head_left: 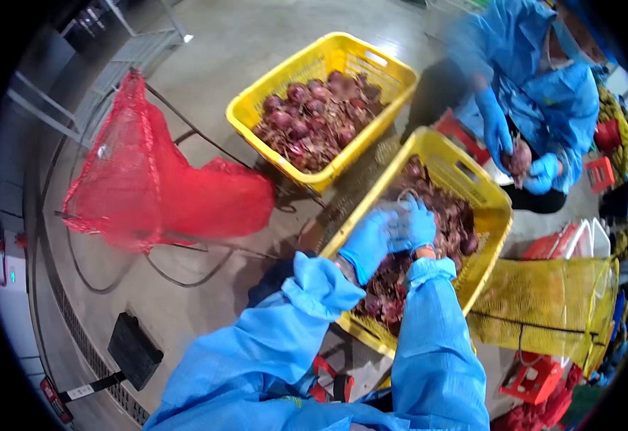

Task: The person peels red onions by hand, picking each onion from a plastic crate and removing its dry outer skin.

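In blue gloves, my left hand [368, 243] and my right hand [419, 225] come close together over the near yellow crate [499, 219]. Motion blurs the fingers of both, and whatever lies between them cannot be made out. Below and around the hands, red onions [469, 244] lie among loose dry skins [382, 284] inside this crate. My wrists reach over its near end in blue sleeves. Beyond it to the left, a second yellow crate [246, 111] holds more red onions [298, 128] mixed with peelings.
Left stands a red mesh bag [213, 197] on a metal frame; its rods run along the floor. A black platform [134, 350] sits lower left. At upper right a co-worker's gloved hands [497, 133] hold an onion [519, 159]. A yellow mesh bag [537, 302] hangs right.
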### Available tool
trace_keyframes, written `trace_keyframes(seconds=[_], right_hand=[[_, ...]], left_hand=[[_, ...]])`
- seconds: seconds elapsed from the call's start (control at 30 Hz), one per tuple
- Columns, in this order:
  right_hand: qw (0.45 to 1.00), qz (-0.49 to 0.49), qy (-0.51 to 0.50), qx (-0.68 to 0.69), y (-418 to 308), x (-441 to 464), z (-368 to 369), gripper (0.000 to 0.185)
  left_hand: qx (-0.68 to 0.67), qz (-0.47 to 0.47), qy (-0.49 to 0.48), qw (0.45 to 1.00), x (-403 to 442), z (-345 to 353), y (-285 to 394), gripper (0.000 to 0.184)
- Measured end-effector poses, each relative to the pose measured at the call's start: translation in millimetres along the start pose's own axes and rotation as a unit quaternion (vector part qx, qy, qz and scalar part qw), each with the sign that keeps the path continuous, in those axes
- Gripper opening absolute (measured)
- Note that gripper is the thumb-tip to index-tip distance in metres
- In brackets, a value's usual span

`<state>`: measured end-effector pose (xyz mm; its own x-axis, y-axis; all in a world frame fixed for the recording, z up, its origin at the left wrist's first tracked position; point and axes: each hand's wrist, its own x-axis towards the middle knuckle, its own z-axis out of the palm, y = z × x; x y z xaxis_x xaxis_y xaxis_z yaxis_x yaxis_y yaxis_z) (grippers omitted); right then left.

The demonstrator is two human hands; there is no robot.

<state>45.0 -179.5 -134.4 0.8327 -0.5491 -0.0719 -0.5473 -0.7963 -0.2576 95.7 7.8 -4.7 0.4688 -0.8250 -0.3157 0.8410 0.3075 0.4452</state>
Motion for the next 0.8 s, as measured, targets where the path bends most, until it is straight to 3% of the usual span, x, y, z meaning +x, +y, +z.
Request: trace_keyframes(seconds=[0.1,0.17,0.2,0.23,0.27,0.33,0.4,0.43,0.47,0.53,0.57,0.6,0.63,0.67,0.7,0.8], right_hand=[[1.000,-0.007,0.005,-0.026,-1,0,-6,0.056],[1.000,-0.022,-0.012,-0.001,2,-8,-13,0.074],[0.987,0.002,-0.062,0.147,-9,-13,-35,0.082],[0.980,0.016,-0.013,0.198,2,-19,-16,0.083],[0.951,0.022,-0.028,0.308,9,-32,-14,0.085],[0.858,0.062,-0.095,0.501,-10,-73,-67,0.085],[0.823,0.040,-0.098,0.559,-8,-114,-95,0.085],[0.831,0.030,-0.075,0.550,-10,-137,-108,0.086],[0.839,0.022,-0.053,0.541,-15,-159,-120,0.087],[0.944,-0.123,0.065,0.299,-30,-192,-151,0.088],[0.932,-0.016,-0.010,0.361,-50,-207,-173,0.088],[0.938,-0.048,0.067,0.338,-40,-219,-157,0.088],[0.925,-0.034,0.091,0.367,-44,-231,-155,0.088],[0.911,-0.022,0.113,0.396,-46,-241,-153,0.089],[0.915,-0.011,0.123,0.385,-26,-244,-124,0.091],[0.944,-0.011,0.173,0.281,-44,-251,-135,0.094]], left_hand=[[0.008,-0.006,-0.015,1.000,0,0,0,0.040],[0.062,0.001,0.026,0.998,1,0,0,0.038],[0.106,-0.001,0.064,0.992,-2,7,4,0.038],[0.120,0.026,0.090,0.988,-2,11,2,0.036],[0.130,0.051,0.117,0.983,-2,11,-6,0.034],[0.309,0.205,0.121,0.921,27,-27,-51,0.072],[0.562,0.223,0.144,0.784,4,-1,-53,0.079],[0.547,0.150,0.098,0.818,-7,11,-54,0.088],[0.516,0.190,0.041,0.834,-9,8,-76,0.086],[0.468,0.132,-0.086,0.870,-16,7,-104,0.080],[0.453,0.100,-0.133,0.876,-22,10,-113,0.077],[0.461,0.069,-0.149,0.872,-31,13,-115,0.073],[0.524,0.134,-0.144,0.829,-42,18,-116,0.066],[0.558,0.120,-0.119,0.812,-53,21,-116,0.061],[0.544,0.111,-0.112,0.824,-53,18,-120,0.056],[0.503,0.118,-0.093,0.851,-35,-12,-148,0.043]])
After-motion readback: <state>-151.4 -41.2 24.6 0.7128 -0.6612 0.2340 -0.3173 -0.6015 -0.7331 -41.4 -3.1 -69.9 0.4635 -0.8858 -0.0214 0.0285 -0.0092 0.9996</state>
